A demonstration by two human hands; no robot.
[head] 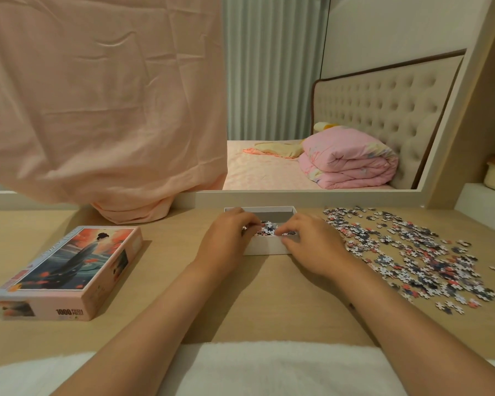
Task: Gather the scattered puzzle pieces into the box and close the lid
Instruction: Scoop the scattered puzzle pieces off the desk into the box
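Between the hands, over the open box (pixel 265 247), the left hand (pixel 229 235) and right hand (pixel 309 247) curl their fingers round a clump of pieces (pixel 267 228). Most pieces lie scattered right of the right hand on the tabletop (pixel 160 281); the lid (pixel 69 270) lies left. Light, thin and loose, they probably spill from a pinch, so cupped scooping suits better.

Pink rectangular cardboard puzzle-box lid (pixel 69 267), its top face printed with a robed figure. On the lid's long side wall nearest the viewer, right of that wall's middle, bold dark numerals read "1000". Just right of the numerals stand two small stacked words, apparently "PIECES PUZZLE", too blurred to confirm. Pale lettering runs along the top face's left border but is illegible.
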